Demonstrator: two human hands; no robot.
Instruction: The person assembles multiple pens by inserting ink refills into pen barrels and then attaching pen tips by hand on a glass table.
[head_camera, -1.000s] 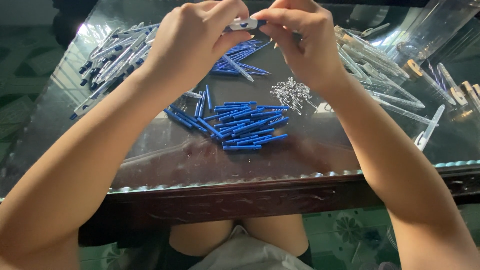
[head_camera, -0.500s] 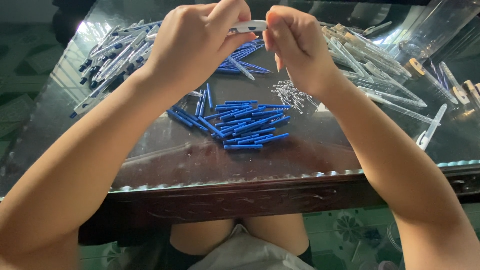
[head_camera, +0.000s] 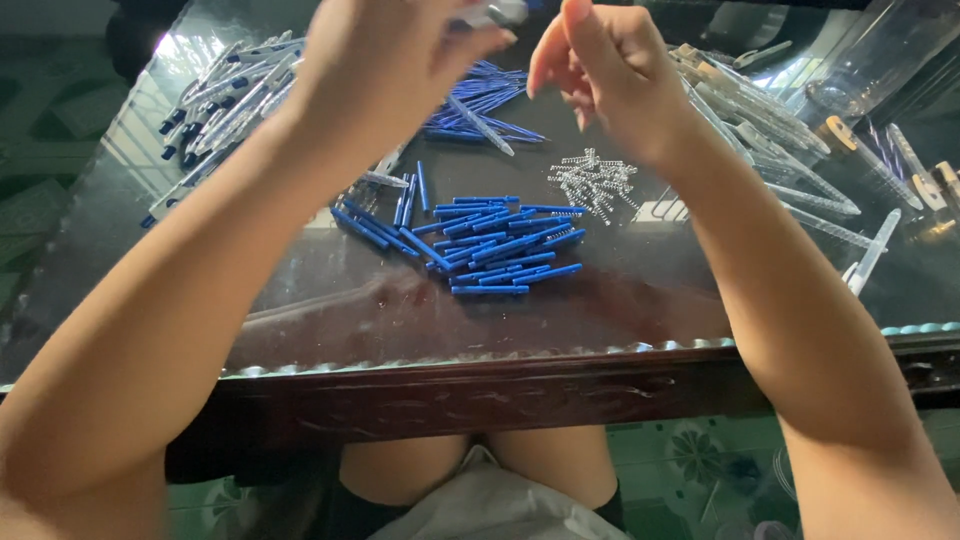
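Note:
My left hand (head_camera: 385, 70) is raised over the far side of the table, its fingers closed on a pale pen barrel (head_camera: 497, 12) whose end shows at the frame's top edge. My right hand (head_camera: 610, 75) hovers just to the right of it with the fingers loosely apart and nothing in them; a small gap separates the two hands. Below them on the glass lie a heap of short blue pen pieces (head_camera: 500, 250), a little cluster of metal springs (head_camera: 595, 182) and a bundle of thin blue refills (head_camera: 485, 100).
Several finished white-and-blue pens (head_camera: 215, 95) are piled at the far left. Clear barrels (head_camera: 770, 130) spread along the right side. The glass top sits on a dark wooden table whose front edge (head_camera: 480, 385) is near my knees.
Both hands have lifted toward the top of the view. The right hand has let go of the pen barrel and drawn away to the right; the left hand keeps it.

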